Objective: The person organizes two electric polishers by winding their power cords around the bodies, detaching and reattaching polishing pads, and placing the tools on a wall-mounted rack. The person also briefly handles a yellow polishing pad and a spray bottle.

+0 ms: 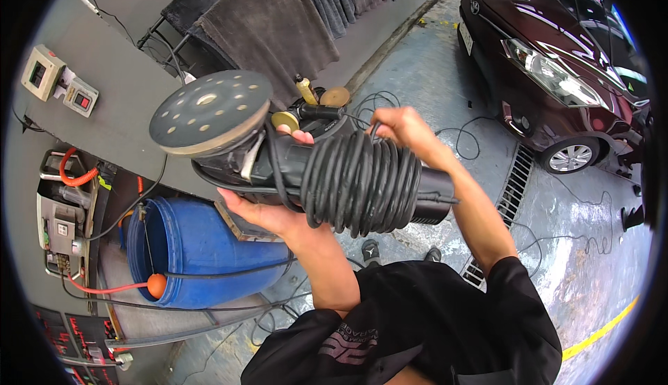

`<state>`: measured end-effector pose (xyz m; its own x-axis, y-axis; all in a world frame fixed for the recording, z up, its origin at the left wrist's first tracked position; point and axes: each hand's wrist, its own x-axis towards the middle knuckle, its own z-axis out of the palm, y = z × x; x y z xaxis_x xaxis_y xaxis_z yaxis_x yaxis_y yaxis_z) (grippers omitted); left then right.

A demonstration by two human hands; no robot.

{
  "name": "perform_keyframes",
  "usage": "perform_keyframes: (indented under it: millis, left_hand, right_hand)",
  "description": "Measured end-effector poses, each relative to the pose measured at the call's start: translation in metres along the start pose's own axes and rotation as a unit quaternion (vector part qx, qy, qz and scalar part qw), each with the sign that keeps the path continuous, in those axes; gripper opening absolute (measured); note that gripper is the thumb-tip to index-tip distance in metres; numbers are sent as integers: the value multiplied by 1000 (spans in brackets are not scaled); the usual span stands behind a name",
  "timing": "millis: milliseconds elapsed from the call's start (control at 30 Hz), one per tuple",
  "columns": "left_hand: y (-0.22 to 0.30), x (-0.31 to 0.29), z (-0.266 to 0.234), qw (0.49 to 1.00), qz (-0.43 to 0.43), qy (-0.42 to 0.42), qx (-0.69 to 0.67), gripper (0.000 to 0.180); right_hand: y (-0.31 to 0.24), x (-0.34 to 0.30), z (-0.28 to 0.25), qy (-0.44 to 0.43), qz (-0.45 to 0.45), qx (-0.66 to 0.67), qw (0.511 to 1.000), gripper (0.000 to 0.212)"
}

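The sander (296,155) is held up in front of the person's chest, above the floor (390,72), lying nearly level with its head to the left and its rear end to the right. Its round pad (223,117) faces up and tilts a little, showing a dark face dotted with pale holes. A black cord (358,183) is wound in many tight turns around the body, and a loop of it runs along toward the head. The left hand (268,218) supports the sander from below, closed around it just behind the head, with its thumb at the near side and fingertips showing over the far edge. The right hand (407,131) is at the top of the coil, fingers curled and pinching a piece of the cord. Beyond the sander, a second polisher (323,112) with a yellow pad (285,119) sits near a bottle (305,90) and a tan disc (335,97). Grey towels (268,37) hang on a rack along the wall. To the left, a blue barrel (209,246) lies on its side, with an orange ball (156,286) at its mouth. A dark red car (550,44) stands at the right, near a floor grate (515,176).
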<state>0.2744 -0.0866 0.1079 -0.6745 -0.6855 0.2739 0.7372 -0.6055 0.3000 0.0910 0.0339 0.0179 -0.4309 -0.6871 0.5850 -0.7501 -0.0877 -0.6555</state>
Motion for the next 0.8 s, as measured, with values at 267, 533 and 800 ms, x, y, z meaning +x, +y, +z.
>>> perform_keyframes:
  millis: [267, 533, 800]
  left_hand:
    - [-3, 6, -30, 976, 117, -5, 182, 83]
    - [-24, 11, -38, 988, 119, 16, 94, 79]
    - [-37, 4, -22, 985, 139, 84, 51, 77]
  right_hand:
    - [-140, 10, -75, -11, 60, -194, 979, 30]
    - [-185, -42, -40, -8, 180, -20, 983, 28]
    - [-133, -90, 48, -8, 158, 244, 957, 25]
